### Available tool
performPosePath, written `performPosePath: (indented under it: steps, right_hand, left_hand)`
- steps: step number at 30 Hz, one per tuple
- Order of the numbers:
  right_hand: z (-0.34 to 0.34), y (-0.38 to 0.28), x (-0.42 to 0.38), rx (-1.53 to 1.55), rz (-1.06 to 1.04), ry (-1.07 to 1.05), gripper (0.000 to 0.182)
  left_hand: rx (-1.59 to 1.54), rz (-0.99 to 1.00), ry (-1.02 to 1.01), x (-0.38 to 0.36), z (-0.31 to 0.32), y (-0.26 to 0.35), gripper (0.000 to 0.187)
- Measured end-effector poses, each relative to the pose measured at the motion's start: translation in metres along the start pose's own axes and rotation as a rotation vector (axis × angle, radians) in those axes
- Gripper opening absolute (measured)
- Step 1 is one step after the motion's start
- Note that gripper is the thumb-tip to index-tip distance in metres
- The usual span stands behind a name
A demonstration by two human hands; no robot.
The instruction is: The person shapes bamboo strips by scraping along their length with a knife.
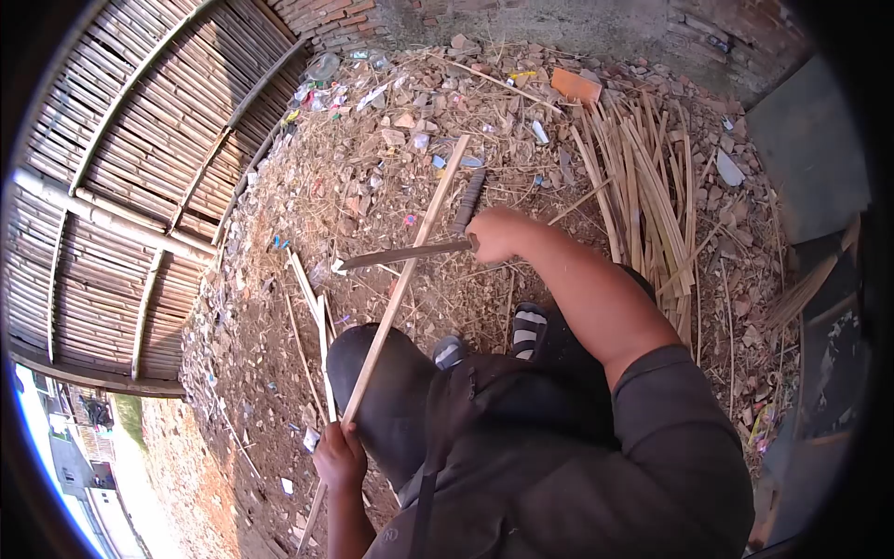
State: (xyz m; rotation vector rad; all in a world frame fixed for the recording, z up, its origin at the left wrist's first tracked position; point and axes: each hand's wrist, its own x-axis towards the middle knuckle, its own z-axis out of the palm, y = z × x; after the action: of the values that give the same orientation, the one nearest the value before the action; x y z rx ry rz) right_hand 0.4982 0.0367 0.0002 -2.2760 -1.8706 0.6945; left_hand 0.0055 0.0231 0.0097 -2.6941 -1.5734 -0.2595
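Observation:
My left hand [340, 456] is closed around the lower part of a long bamboo strip [402, 285], which slants up and away across my left knee. In my right hand [495, 234] is a machete [400, 253], its dark blade pointing left and overlapping the strip ahead of the knee. My fingers hide the machete's grip. Just beyond the right hand is a dark, ridged, rod-like piece [471, 197]. Other pale thin strips [323, 349] lie beside the left knee, near the left hand.
A pile of split bamboo strips [643, 186] lies on the right. Rubble and litter [400, 130] cover the ground ahead, with an orange tile piece [575, 86] near the brick wall [521, 28]. A bamboo slat fence [130, 177] stands left. My sandalled feet [529, 328] are below.

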Motion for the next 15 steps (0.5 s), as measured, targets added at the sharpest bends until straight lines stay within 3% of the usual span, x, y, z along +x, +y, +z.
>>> performPosePath:
  steps: [3, 7, 8, 11, 15]
  right_hand:
    - [-0.004, -0.031, -0.014, 0.053, -0.092, 0.095, 0.026]
    - [-0.005, -0.051, -0.027, -0.055, -0.136, 0.055, 0.026]
    - [0.006, -0.025, -0.012, 0.131, -0.021, 0.158, 0.026]
    - [0.002, 0.016, 0.003, 0.201, 0.19, 0.269, 0.027]
    - [-0.009, -0.009, -0.01, 0.165, 0.077, 0.126, 0.029]
  left_hand:
    - [-0.037, 0.0, 0.026, -0.01, 0.004, -0.003, 0.026]
    - [-0.089, 0.052, 0.046, -0.014, 0.018, -0.009, 0.032]
    - [-0.085, -0.006, -0.011, -0.018, 0.015, -0.005, 0.031]
    - [-0.018, -0.02, 0.005, -0.01, 0.005, 0.0, 0.029]
    - [-0.048, 0.026, -0.004, -0.011, 0.004, -0.009, 0.028]
